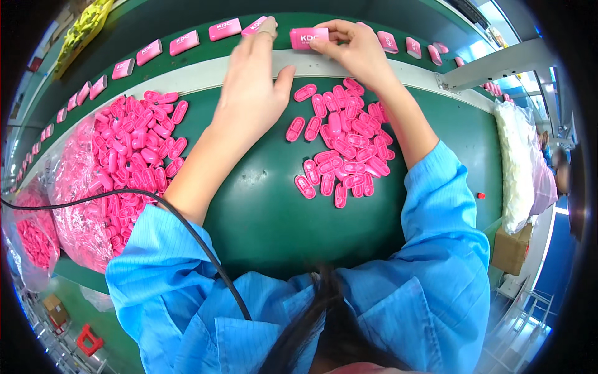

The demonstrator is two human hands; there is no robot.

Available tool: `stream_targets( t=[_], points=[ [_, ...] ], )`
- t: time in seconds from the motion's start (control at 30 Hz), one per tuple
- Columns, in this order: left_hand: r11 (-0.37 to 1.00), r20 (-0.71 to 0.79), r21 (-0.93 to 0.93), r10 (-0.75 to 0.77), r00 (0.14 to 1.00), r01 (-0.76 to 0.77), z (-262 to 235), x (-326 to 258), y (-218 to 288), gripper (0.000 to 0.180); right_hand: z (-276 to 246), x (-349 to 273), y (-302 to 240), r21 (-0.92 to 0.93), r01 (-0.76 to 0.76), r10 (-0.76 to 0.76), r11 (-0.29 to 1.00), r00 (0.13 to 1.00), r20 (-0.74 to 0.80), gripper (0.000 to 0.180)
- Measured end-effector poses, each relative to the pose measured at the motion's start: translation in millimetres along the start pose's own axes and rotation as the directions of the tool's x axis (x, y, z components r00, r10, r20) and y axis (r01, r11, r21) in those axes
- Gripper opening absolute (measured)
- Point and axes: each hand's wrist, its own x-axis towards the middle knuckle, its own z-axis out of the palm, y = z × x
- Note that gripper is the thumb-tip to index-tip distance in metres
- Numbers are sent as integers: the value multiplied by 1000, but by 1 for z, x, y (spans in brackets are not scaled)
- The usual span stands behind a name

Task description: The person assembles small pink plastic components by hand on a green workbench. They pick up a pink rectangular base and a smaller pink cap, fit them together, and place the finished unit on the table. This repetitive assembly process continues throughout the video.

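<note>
My right hand (355,47) pinches a flat pink plastic case (304,37) with white print between thumb and fingers, at the edge of the green conveyor belt. To its left, my left hand (252,87) stretches over the white rail (208,71). Its thumb stands apart, and the fingertips lie over another pink case (252,26), covering part of it. Between and below my forearms, a loose pile of small oval pink plastic caps (349,140) is spread on the green table (268,206).
More pink cases (184,42) line the belt on both sides. A larger heap of pink caps (140,137) spills from a clear plastic bag (71,187) at left. A black cable (81,201) crosses my left arm. A metal beam (492,65) and white bag (517,162) stand at right.
</note>
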Motion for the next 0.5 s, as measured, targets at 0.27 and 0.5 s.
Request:
stream_targets(
  t=[0.27,0.5],
  points=[
    [988,375,59,-156,914,145,-44,-51,31,46,-30,45,27,-417,29,-128,908,969,-210,30],
    [998,272,-1,-53,961,55,-27,-50,21,23,-52,24,32,-709,155,-246,688,969,-27,21]
  ],
)
